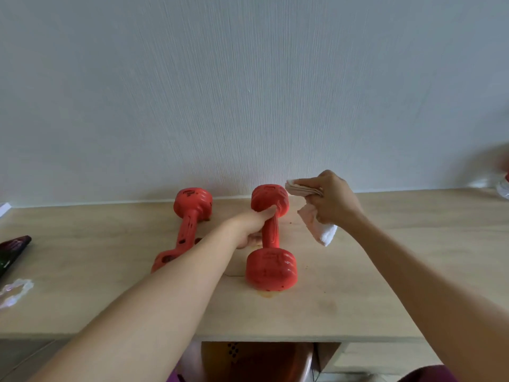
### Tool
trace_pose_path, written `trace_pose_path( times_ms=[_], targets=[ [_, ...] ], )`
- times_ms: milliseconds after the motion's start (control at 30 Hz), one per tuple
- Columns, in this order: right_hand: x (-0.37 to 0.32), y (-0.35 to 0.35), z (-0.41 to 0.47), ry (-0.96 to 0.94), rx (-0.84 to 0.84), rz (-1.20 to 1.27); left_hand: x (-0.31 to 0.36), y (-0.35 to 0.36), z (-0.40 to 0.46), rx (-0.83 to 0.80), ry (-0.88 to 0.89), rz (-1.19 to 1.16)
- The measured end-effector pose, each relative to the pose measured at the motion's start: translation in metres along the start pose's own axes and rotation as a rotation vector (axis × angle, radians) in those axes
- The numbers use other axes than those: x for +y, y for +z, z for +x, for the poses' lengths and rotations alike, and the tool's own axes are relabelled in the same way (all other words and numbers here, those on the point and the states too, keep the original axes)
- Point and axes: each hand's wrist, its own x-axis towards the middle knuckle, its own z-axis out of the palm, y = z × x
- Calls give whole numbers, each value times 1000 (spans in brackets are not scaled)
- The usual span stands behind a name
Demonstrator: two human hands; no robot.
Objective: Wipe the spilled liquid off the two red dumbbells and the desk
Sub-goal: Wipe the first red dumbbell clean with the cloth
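Far left edge, mid-frame: dark pouch (13, 248), glossy, partly cut off; below it, lower left, a crumpled clear wrapper (15, 292) lying on the desk (82, 271); a white corner (4, 208) at the left edge by the wall.

Left of centre: first dumbbell (190, 219), red, lying on the desk with its far head near the wall (248, 78) and its near head partly hidden behind the left forearm; dark spots on its shaft.

Centre: left hand (254, 224), fingers and thumb curled round the shaft of the second dumbbell (271, 244), gripping it firmly; this dumbbell red, far head raised toward the wall, near head resting on the desk; a pale brownish stain (268, 294) on the desk at the front of the near head; small specks on the wood nearby.

Right of centre: right hand (334, 199), held above the desk just beside the far head of the second dumbbell, fingers closed tight on a folded cloth (314, 216); cloth white with a pinkish tint, one end touching or nearly touching that head, the other hanging below the hand.

Far right edge, mid-frame: a blurred clear object (502, 188) with a red part, too indistinct to identify.

Bottom centre, under the desk: a brown chair seat (259, 359).
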Motion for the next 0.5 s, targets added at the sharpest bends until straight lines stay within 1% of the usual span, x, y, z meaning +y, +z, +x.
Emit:
trace_pose_path(
  times_ms=[100, 167, 267, 367, 500],
  targets=[
    [5, 3, -1, 7, 9, 48, 0, 4, 7, -63, -81, -217],
    [7, 5, -3, 7, 9, 69, 0, 8, 7, -96, -96, -336],
    [6, 3, -8, 14, 13, 113, 0, 14, 5, -85, -86, -383],
    [3, -7, -13, 12, 37, 100, 6, 18, -3, -50, -70, -422],
    [-6, -24, -23, 6, 131, 136, 18, 22, -28, -4, 36, -393]
  ],
)
